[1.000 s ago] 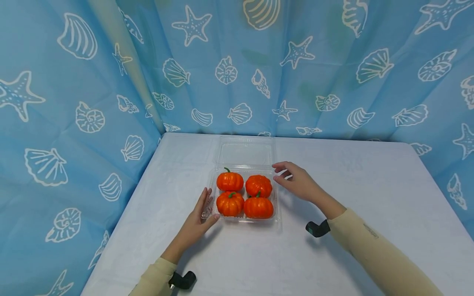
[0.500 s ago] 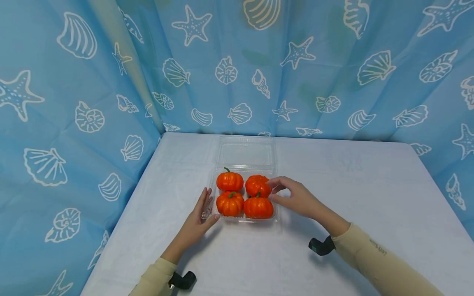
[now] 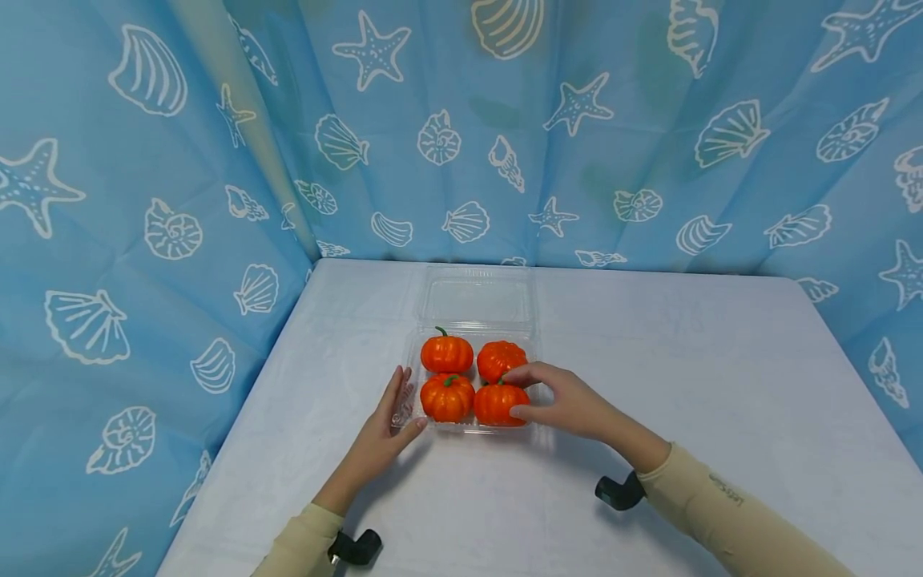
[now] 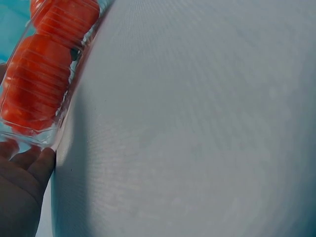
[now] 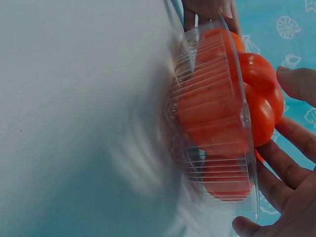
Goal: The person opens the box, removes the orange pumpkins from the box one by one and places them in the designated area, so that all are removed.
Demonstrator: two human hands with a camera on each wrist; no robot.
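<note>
Our right hand (image 3: 573,406) has its fingers curled round the near-right pumpkin (image 3: 497,407), seated in the open clear container (image 3: 469,429); our left hand (image 3: 380,430) touches the container's side, fingers straight. Rushing could knock the far-right pumpkin (image 3: 499,358), crowded close behind.

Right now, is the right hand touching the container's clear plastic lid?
Apart: in the head view, the back-right orange pumpkin lies between the right hand and the clear plastic lid.

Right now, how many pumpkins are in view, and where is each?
4: in the head view, the back-left pumpkin, back-right pumpkin, front-left pumpkin and front-right pumpkin, all in the open container. The right hand partly covers the last; none looks wholly hidden.
</note>
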